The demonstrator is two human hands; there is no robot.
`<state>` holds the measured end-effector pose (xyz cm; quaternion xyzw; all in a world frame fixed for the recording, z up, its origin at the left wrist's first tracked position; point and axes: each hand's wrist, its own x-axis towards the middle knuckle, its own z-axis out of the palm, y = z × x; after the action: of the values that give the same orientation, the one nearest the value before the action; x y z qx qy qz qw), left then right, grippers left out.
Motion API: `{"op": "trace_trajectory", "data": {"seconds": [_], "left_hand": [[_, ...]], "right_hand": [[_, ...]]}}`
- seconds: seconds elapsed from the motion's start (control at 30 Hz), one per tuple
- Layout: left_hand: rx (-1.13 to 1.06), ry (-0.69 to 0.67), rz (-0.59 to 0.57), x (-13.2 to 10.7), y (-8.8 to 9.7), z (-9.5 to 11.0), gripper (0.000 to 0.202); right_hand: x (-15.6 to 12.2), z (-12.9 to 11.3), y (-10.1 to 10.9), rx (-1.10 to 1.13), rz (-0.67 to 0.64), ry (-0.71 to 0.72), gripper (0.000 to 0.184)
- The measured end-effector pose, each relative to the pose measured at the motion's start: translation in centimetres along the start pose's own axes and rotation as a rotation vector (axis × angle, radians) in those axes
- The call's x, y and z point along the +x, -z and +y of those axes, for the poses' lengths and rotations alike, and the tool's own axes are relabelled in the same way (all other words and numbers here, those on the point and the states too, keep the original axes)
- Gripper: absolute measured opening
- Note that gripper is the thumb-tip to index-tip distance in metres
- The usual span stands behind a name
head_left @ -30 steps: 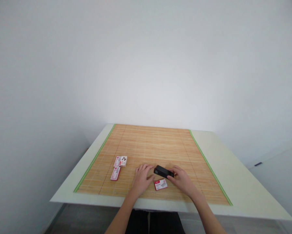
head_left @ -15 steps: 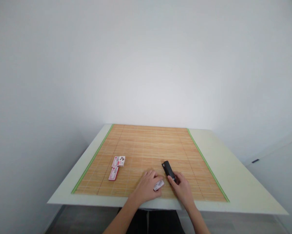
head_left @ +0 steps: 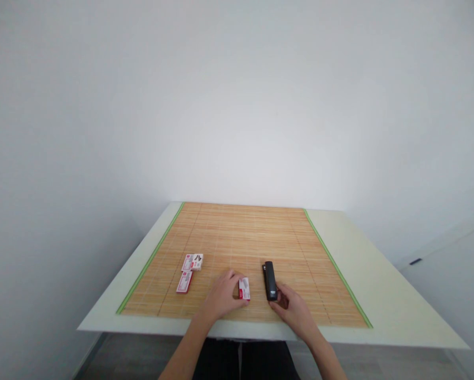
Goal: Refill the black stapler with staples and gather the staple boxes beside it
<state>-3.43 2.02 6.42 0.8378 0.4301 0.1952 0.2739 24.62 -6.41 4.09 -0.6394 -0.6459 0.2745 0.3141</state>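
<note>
Near the front of the bamboo mat, my left hand (head_left: 222, 296) grips a small red and white box (head_left: 244, 289) by its far and near ends, fingers at the top and thumb at the bottom. A black stapler (head_left: 270, 281) lies lengthwise to the right of that box. My right hand (head_left: 292, 309) has its thumb and fingers closed around the stapler's near end. Some of the right fingertips are hidden behind the stapler.
Three small red and white boxes, one of them (head_left: 184, 282) nearest me, lie together on the left of the mat (head_left: 244, 227). Green trim edges the mat on the white table (head_left: 363, 274). A white wall (head_left: 237, 105) rises behind.
The small box has moved left with my left hand and turned upright to my view, its red end now showing. The stapler has swung straighter, and my right hand has slid to its near end.
</note>
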Motion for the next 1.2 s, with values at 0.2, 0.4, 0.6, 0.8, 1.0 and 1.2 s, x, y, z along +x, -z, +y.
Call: {"op": "trace_trajectory", "data": {"seconds": [0.2,0.4,0.6,0.8,1.0,1.2], "left_hand": [[-0.017,-0.113,0.026,1.4,-1.3,2.0,0.066],[-0.014,-0.15,0.018,1.9,-1.7,2.1,0.068],[-0.008,-0.149,-0.007,1.7,-2.4,1.6,0.091],[0.036,-0.054,0.188,0.6,0.6,-1.6,0.088],[0.308,0.391,0.532,-0.8,9.2,-10.3,0.06],[0.22,0.503,0.209,-1.5,10.6,-14.2,0.077]], "right_hand": [[-0.3,-1.0,-0.7,-0.06,0.01,0.016,0.05],[-0.4,-1.2,-1.2,-0.096,0.039,0.046,0.043],[-0.4,-1.0,-1.3,-0.09,0.039,0.041,0.047],[-0.6,-0.4,-1.5,-0.072,0.045,0.043,0.056],[-0.7,0.2,-1.8,-0.048,0.076,0.066,0.055],[-0.7,0.6,-2.1,-0.044,0.09,0.085,0.052]]}}
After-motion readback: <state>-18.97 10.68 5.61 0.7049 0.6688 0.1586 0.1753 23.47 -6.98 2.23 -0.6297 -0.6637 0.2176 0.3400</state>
